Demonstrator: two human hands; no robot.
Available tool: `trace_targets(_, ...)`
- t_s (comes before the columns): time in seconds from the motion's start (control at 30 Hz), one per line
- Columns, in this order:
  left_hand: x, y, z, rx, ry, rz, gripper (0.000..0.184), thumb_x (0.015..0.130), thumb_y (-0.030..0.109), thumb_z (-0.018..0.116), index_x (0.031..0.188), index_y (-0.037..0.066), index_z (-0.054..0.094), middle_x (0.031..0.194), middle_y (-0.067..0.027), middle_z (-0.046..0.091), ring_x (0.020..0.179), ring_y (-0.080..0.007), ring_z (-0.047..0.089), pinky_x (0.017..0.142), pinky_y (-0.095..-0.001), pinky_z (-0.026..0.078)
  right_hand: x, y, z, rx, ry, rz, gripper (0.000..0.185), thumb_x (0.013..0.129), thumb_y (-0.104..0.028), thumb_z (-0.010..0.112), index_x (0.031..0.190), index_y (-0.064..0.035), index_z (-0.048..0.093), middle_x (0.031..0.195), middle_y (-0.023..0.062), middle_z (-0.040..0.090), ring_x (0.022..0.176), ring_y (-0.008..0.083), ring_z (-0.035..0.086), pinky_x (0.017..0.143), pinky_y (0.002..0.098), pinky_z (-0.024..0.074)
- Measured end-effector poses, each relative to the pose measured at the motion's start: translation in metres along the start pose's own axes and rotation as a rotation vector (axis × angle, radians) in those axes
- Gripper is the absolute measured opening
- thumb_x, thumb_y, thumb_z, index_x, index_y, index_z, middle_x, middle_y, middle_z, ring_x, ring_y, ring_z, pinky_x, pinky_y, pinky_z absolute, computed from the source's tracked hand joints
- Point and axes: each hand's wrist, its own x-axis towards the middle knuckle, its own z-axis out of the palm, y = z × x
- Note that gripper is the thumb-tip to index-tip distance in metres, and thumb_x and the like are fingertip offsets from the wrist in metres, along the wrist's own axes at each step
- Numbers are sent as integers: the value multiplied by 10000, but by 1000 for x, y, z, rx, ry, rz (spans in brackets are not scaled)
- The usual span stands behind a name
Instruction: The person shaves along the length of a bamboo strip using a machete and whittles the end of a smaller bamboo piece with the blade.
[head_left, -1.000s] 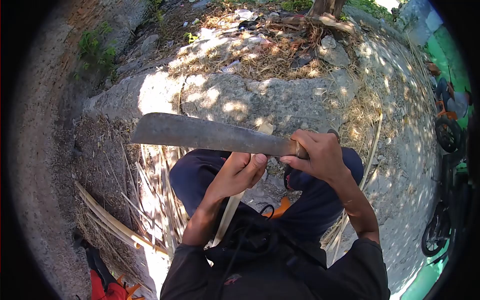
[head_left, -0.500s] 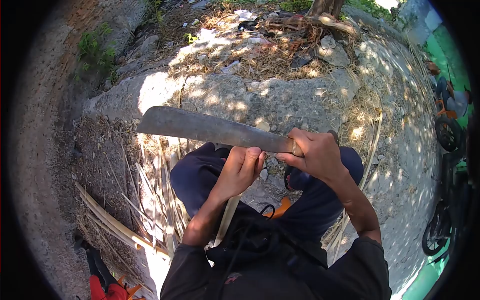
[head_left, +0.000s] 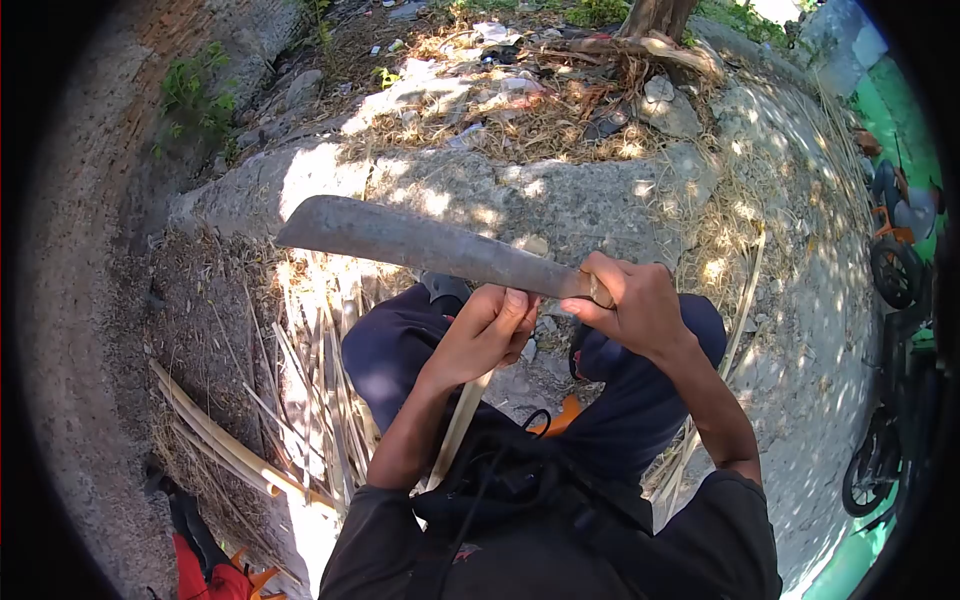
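Note:
A wide machete (head_left: 420, 243) points to the upper left, its blade tilted over my knees. My right hand (head_left: 635, 308) is wrapped round its handle, thumb at the base of the blade. Just under the blade's lower edge, my left hand (head_left: 487, 332) is closed, thumb and fingers pinched together on the end of a pale strip (head_left: 460, 422). The strip runs down from that hand towards my lap. Whether its upper end touches the blade is hidden by the fingers.
Long pale strips (head_left: 325, 375) lie on the ground left of my legs, with thicker curved pieces (head_left: 215, 435) farther left. Dry litter and a tree trunk (head_left: 655, 18) are ahead. A person in red (head_left: 205, 575) is at lower left; motorbikes (head_left: 875, 460) stand at right.
The machete's tip has risen, so the blade slants more steeply. My left hand has shifted slightly, staying just below the blade. My right hand keeps its grip on the handle.

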Motion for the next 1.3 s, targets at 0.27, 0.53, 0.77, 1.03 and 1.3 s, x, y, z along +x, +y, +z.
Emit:
trace_targets(0.27, -3, 0, -5, 83, -106, 97, 518, 1129, 513, 349, 986, 53, 537, 624, 55, 368, 468, -45, 348, 440, -239, 300, -2, 2, 1, 3, -26, -27, 510, 859, -551, 779, 991, -72, 659, 708, 118, 654, 654, 328, 690, 575, 410, 515)
trace_targets(0.53, -2, 4, 13, 49, -19, 108, 593, 1108, 568, 305, 1043, 14, 505, 669, 3, 422, 455, -57, 382, 420, -244, 318, 0, 0, -1, 12, -62, -74, 530, 857, -563, 775, 999, -68, 652, 697, 102, 636, 634, 310, 680, 553, 406, 497)
trace_targets(0.77, -2, -4, 8, 31, -1, 84, 591, 1109, 569, 285, 1068, 16, 490, 660, -9, 435, 432, -76, 376, 408, -243, 326, 0, 1, 0, -55, -21, -121, 582, 938, -641, 640, 980, -61, 615, 718, 64, 629, 616, 288, 685, 526, 404, 505)
trace_targets(1.03, 2, 8, 9, -54, -52, -20, 462, 1128, 509, 329, 1129, 58, 428, 704, 12, 417, 472, -62, 380, 414, -248, 321, -1, 6, -3, 255, -146, 56, 526, 880, -540, 776, 943, -38, 632, 639, 74, 550, 542, 232, 548, 530, 361, 420)
trace_targets(1.3, 5, 11, 17, -98, 112, -58, 315, 1132, 435, 417, 1116, 120, 404, 698, 14, 420, 458, -67, 377, 405, -237, 335, 6, -2, -15, 467, -62, 218, 292, 888, -245, 785, 846, -23, 600, 555, 30, 427, 503, 124, 404, 510, 322, 328)
